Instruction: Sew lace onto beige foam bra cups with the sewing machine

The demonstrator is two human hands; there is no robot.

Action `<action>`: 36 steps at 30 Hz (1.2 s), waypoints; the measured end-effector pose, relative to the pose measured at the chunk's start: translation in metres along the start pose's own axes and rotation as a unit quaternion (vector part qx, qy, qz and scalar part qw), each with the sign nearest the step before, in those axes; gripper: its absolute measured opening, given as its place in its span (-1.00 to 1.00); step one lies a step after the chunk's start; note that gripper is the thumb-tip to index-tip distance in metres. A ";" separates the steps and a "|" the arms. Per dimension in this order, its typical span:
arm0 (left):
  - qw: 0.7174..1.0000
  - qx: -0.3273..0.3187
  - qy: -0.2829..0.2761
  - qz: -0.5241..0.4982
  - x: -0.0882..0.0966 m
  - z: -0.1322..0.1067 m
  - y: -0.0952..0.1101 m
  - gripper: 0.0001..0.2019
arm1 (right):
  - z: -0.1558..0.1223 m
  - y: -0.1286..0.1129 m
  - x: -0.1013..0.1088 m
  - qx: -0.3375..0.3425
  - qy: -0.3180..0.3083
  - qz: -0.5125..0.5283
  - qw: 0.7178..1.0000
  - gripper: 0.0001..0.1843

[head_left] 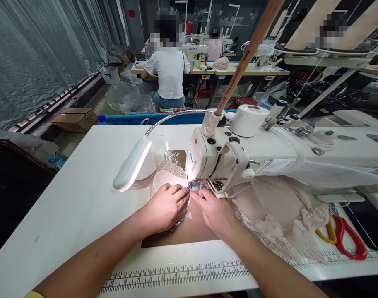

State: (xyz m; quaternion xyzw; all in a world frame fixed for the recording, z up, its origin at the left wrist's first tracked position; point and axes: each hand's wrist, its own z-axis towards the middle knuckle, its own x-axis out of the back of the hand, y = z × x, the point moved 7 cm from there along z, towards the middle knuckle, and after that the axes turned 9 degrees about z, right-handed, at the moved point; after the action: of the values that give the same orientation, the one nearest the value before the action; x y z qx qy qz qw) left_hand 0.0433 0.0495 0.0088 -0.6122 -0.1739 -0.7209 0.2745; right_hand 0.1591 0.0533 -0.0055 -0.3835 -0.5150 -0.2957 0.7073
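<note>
A white JUKI sewing machine [201, 153] stands over the table, its needle area lit by a lamp [133, 163]. A pale pink bra [167, 179] with smooth moulded cups and lace lies under the machine head, partly hidden by my hands. My left hand [168, 205] is closed on the fabric edge just left of the needle, fingers pressed together. From the right, my right hand [215, 209] pinches the edge beside the needle, its index finger pointing at the presser foot. Both sets of fingertips nearly meet there. A brown plate [195, 231] lies beneath the hands.
More pale lace fabric [269, 203] is heaped right of my right hand. Red-handled scissors [350, 238], a yellow-handled tool [328, 231] and a dark phone-like slab [365, 223] lie farther right. A ruler strip [176, 273] runs along the front edge. A person [170, 74] sits ahead.
</note>
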 end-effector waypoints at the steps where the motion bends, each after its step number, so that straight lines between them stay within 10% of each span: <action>1: 1.000 0.003 0.000 0.002 0.000 0.000 0.000 -0.67 | 0.000 0.000 0.000 -0.002 -0.001 -0.001 1.000 -0.49; 36: 0.998 -0.002 0.006 -0.060 -0.003 -0.002 -0.012 -0.62 | -0.011 -0.004 0.010 0.061 0.008 0.113 0.992 -0.57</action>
State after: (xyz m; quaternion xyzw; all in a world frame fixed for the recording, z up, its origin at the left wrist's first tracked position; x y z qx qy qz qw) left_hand 0.0351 0.0585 0.0068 -0.5969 -0.2069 -0.7400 0.2309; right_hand 0.1644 0.0422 0.0029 -0.3933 -0.4799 -0.1853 0.7620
